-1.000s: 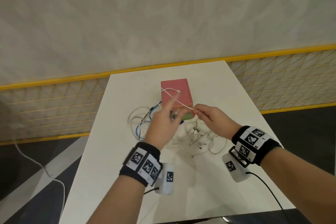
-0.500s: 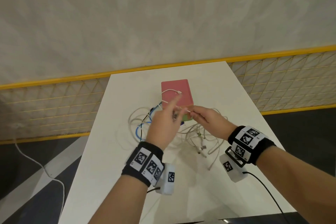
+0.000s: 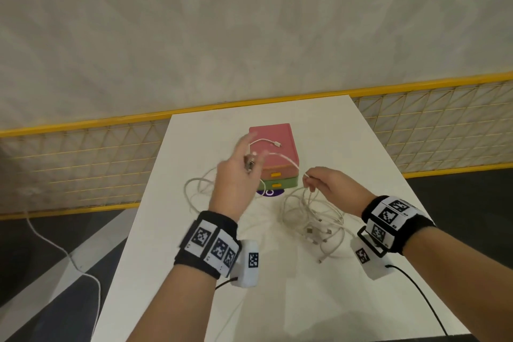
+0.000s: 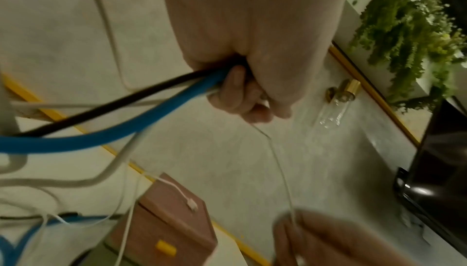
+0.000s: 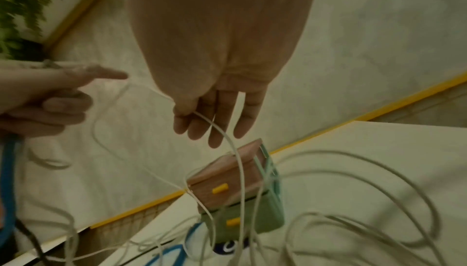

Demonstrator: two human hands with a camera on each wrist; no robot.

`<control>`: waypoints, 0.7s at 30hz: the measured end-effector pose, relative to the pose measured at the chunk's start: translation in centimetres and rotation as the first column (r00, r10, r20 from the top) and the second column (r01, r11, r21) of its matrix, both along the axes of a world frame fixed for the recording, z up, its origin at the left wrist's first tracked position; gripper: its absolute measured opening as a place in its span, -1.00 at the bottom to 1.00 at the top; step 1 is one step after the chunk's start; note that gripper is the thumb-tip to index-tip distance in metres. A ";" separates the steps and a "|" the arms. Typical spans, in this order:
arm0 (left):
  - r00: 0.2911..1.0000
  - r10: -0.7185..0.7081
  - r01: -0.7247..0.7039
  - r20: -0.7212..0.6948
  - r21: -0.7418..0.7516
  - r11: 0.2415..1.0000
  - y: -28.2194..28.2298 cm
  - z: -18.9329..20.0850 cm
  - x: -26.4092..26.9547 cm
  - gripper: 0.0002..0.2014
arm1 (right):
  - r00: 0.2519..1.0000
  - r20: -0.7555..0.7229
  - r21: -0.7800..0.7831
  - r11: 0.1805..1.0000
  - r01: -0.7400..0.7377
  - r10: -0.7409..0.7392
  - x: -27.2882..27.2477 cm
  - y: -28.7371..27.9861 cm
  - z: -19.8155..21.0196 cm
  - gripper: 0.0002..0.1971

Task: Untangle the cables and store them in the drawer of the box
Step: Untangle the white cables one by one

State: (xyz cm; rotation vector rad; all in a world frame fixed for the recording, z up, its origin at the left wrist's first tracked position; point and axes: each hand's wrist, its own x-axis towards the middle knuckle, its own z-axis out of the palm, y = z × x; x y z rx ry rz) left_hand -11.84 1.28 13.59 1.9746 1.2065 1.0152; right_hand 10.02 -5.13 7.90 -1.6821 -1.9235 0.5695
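A small box with a pink top [image 3: 273, 144] and a green lower drawer [image 3: 279, 183], both drawers closed, stands mid-table. One white plug end [image 3: 277, 144] lies on its lid. My left hand [image 3: 249, 158] is raised in front of the box and grips a bundle of blue [image 4: 101, 136], black and white cables. My right hand [image 3: 308, 179], right of the box, pinches a thin white cable [image 5: 227, 140] that runs across to the left hand [image 5: 50, 98]. A loose white tangle [image 3: 313, 219] hangs from and lies under the right hand.
The white table [image 3: 347, 141] is narrow, with open edges left and right. A yellow wire fence [image 3: 83, 164] runs behind it. White loops [image 3: 194, 189] lie left of the box. A purple round mark [image 3: 269, 192] shows under the box front.
The hands have drawn apart: my left hand went up and left with its bundle, my right hand went right. The thin white cable now spans between them, and the tangle shifted right.
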 end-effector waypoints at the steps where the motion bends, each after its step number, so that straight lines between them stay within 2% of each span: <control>1: 0.994 -0.090 0.089 -0.067 -0.012 0.996 -0.6 -0.4 0.6 -0.59 | 1.000 -0.022 0.016 1.000 -0.019 0.019 -0.5 0.2 0.6 -0.74; 3: 0.961 -0.224 0.222 -0.162 -0.030 0.975 -1.4 -1.4 1.7 -0.60 | 0.995 -0.065 0.058 0.996 -0.065 0.069 -1.5 0.4 1.9 -0.69; 5: 0.952 -0.242 0.243 -0.186 -0.015 0.970 -1.4 -2.1 2.2 -0.82 | 0.991 -0.079 0.085 0.991 -0.104 0.110 -1.8 0.4 2.6 -0.69; 7: 0.969 -0.184 0.193 -0.164 0.035 0.981 -0.7 -2.2 1.5 -0.82 | 0.992 -0.084 0.050 0.995 -0.090 0.094 -1.3 0.6 2.5 -0.78; 10: 0.995 -0.054 0.061 -0.085 0.082 0.995 0.6 -1.6 -0.5 -0.77 | 1.000 -0.026 -0.065 0.998 -0.017 0.015 0.5 0.4 1.8 -0.79; 14: 0.995 0.090 -0.086 -0.031 0.105 0.991 1.7 -2.2 -3.1 -0.75 | 0.991 0.105 -0.115 0.991 -0.075 0.087 1.3 0.5 1.2 -0.79; 19: 0.982 0.174 -0.177 -0.072 -0.038 0.983 1.7 -3.2 -4.3 -0.81 | 0.960 0.234 -0.187 0.976 -0.109 0.152 -1.9 3.5 4.0 -0.78; 21: 0.980 0.183 -0.190 -0.076 -0.110 0.976 1.4 -3.2 -4.6 -0.50 | 0.986 0.137 -0.108 0.991 -0.077 0.092 -3.1 6.2 4.8 -0.78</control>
